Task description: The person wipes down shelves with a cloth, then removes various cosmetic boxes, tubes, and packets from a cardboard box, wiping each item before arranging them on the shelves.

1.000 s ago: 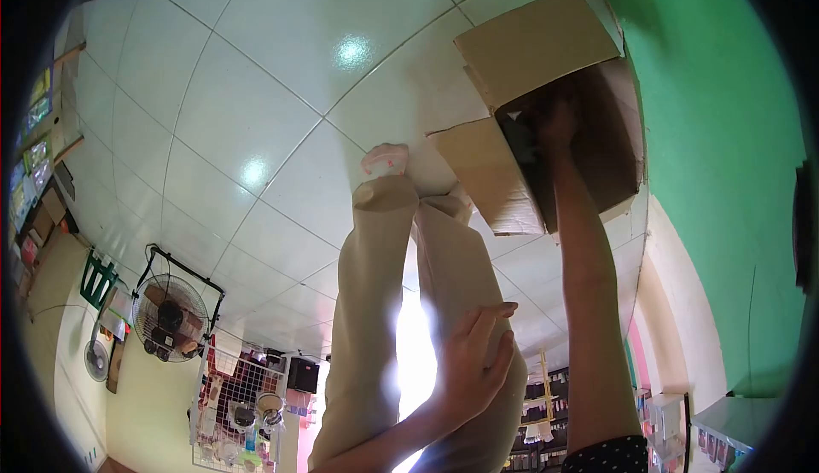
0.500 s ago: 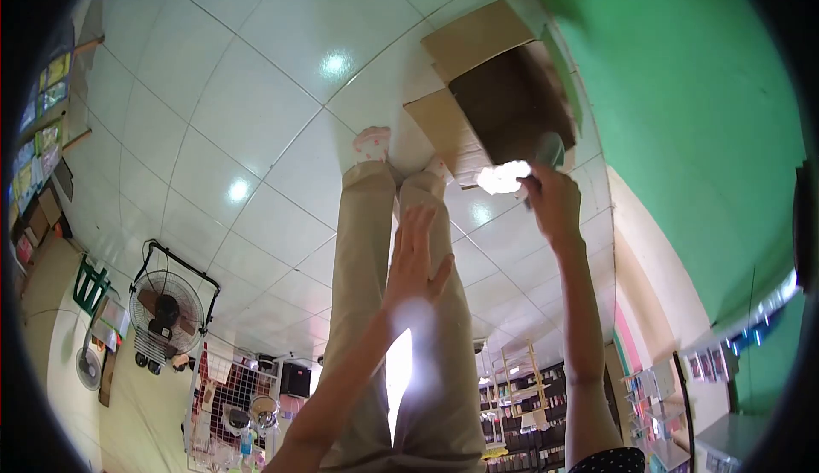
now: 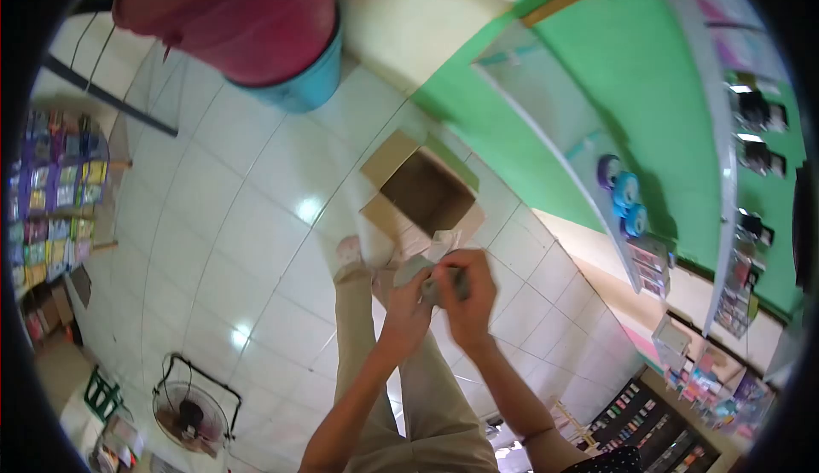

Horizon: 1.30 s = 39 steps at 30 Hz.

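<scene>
My left hand [image 3: 404,318] and my right hand [image 3: 467,302] meet in front of my legs, fingers closed on a soft, grey cloth-like piece [image 3: 414,268]. The grey material shows on both sides of the right fingers; I cannot tell exactly what it is. A crumpled white scrap [image 3: 444,241], thin like tissue or plastic, sticks up above the right hand. Just beyond it an open cardboard box [image 3: 397,153] stands on the floor with flaps spread, its brown inside showing.
Dark red [image 3: 281,34] and light blue tubs [image 3: 311,81] are stacked by the wall. Glass shelves [image 3: 554,123] with blue and purple rolls [image 3: 627,191] jut from the green wall at right. A floor fan [image 3: 189,413] stands lower left, and a rack of packets [image 3: 60,183] at far left.
My right hand has drawn back from the box with the white scrap and grey piece. My left hand, open before, now grips alongside it. The view has tilted up, showing tubs and shelves.
</scene>
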Tool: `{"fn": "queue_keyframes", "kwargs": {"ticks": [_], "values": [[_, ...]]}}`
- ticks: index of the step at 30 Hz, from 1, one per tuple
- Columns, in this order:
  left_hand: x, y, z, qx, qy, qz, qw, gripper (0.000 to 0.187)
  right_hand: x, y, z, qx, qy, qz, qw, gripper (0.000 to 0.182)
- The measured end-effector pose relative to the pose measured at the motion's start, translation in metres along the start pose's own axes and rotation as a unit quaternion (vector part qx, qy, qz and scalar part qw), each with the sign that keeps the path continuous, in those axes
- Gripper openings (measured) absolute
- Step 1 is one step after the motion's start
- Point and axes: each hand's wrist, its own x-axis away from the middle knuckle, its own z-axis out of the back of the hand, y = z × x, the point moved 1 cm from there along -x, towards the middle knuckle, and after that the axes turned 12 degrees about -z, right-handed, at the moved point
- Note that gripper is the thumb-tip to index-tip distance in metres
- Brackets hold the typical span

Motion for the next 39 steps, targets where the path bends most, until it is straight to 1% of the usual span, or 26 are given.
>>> {"fn": "queue_keyframes", "kwargs": {"ticks": [1, 3, 5, 6, 8, 10, 12, 14, 16, 17, 19, 21, 23, 25, 26, 28, 29, 30, 31, 32, 33, 34, 35, 37, 38, 39], "values": [[0.001, 0.007, 0.000, -0.032, -0.010, -0.034, 0.999, 0.027, 0.007, -0.007, -0.002, 0.052, 0.005, 0.017, 0.998, 0.009], [0.000, 0.019, -0.001, -0.069, -0.023, -0.073, 0.995, 0.029, 0.008, -0.007, 0.005, 0.023, 0.043, 0.027, 0.998, 0.007], [-0.001, 0.028, -0.005, 0.138, -0.039, 0.038, 0.989, 0.029, 0.002, -0.004, 0.020, 0.007, 0.079, 0.021, 0.997, 0.007], [-0.006, 0.032, -0.007, 0.135, -0.041, 0.037, 0.989, 0.029, 0.001, 0.000, 0.030, -0.007, 0.107, 0.011, 0.994, 0.007], [-0.036, 0.044, -0.010, 0.083, -0.026, -0.042, 0.995, 0.028, 0.003, 0.008, 0.046, -0.011, 0.134, -0.008, 0.991, 0.005], [-0.078, 0.067, -0.010, -0.002, -0.067, -0.081, 0.994, 0.027, 0.010, 0.017, 0.058, -0.009, 0.138, -0.015, 0.990, 0.005], [-0.115, 0.092, -0.023, 0.000, -0.014, -0.089, 0.996, 0.022, 0.023, 0.028, 0.066, -0.007, 0.129, -0.052, 0.990, 0.004], [-0.153, 0.108, -0.034, -0.175, 0.021, -0.233, 0.956, 0.017, 0.036, 0.038, 0.072, -0.001, 0.127, -0.069, 0.989, 0.004], [-0.179, 0.114, -0.053, -0.195, 0.123, -0.251, 0.940, 0.014, 0.047, 0.040, 0.078, 0.008, 0.123, -0.101, 0.987, 0.003], [-0.183, 0.116, -0.061, -0.196, 0.125, -0.248, 0.941, 0.014, 0.053, 0.042, 0.080, 0.009, 0.119, -0.102, 0.988, 0.003], [-0.189, 0.123, -0.069, -0.238, 0.167, -0.148, 0.945, 0.014, 0.063, 0.049, 0.085, 0.003, 0.127, -0.129, 0.983, 0.003], [-0.193, 0.120, -0.075, -0.259, 0.179, -0.144, 0.938, 0.013, 0.070, 0.054, 0.089, -0.003, 0.132, -0.128, 0.983, 0.003], [-0.200, 0.114, -0.081, -0.280, 0.186, -0.140, 0.931, 0.013, 0.077, 0.058, 0.092, -0.021, 0.132, -0.158, 0.978, 0.003], [-0.204, 0.113, -0.083, -0.350, 0.188, -0.166, 0.903, 0.011, 0.081, 0.062, 0.094, -0.028, 0.136, -0.164, 0.977, 0.004], [-0.206, 0.112, -0.085, -0.352, 0.185, -0.166, 0.903, 0.011, 0.082, 0.063, 0.094, -0.034, 0.139, -0.166, 0.976, 0.004], [-0.206, 0.116, -0.087, -0.475, 0.183, -0.257, 0.821, 0.012, 0.084, 0.061, 0.093, -0.037, 0.139, -0.174, 0.974, 0.003], [-0.205, 0.116, -0.087, -0.476, 0.180, -0.257, 0.822, 0.012, 0.084, 0.060, 0.094, -0.038, 0.139, -0.179, 0.973, 0.002], [-0.205, 0.117, -0.087, -0.494, 0.175, -0.273, 0.807, 0.017, 0.085, 0.057, 0.094, -0.038, 0.141, -0.182, 0.972, 0.002], [-0.204, 0.117, -0.087, -0.512, 0.170, -0.288, 0.791, 0.024, 0.085, 0.055, 0.095, -0.058, 0.131, -0.222, 0.964, 0.006], [-0.201, 0.115, -0.084, -0.511, 0.168, -0.288, 0.792, 0.024, 0.084, 0.054, 0.095, -0.078, 0.120, -0.262, 0.954, 0.011], [-0.195, 0.115, -0.081, -0.485, 0.214, -0.359, 0.768, 0.033, 0.079, 0.062, 0.098, -0.078, 0.122, -0.263, 0.954, 0.011], [-0.188, 0.114, -0.078, -0.454, 0.258, -0.428, 0.737, 0.042, 0.072, 0.079, 0.105, -0.307, 0.147, -0.276, 0.899, 0.019], [-0.178, 0.110, -0.073, -0.452, 0.255, -0.429, 0.739, 0.042, 0.064, 0.093, 0.116, -0.518, 0.167, -0.273, 0.793, 0.027], [-0.147, 0.090, -0.070, -0.380, 0.192, -0.412, 0.806, 0.059, 0.042, 0.111, 0.151, -0.712, 0.171, -0.355, 0.581, 0.042], [-0.126, 0.074, -0.076, -0.347, 0.119, -0.370, 0.854, 0.058, 0.033, 0.118, 0.157, -0.798, 0.089, -0.309, 0.510, 0.041], [-0.103, 0.051, -0.082, -0.311, 0.046, -0.325, 0.892, 0.059, 0.024, 0.112, 0.156, -0.798, 0.091, -0.306, 0.512, 0.041]]}}
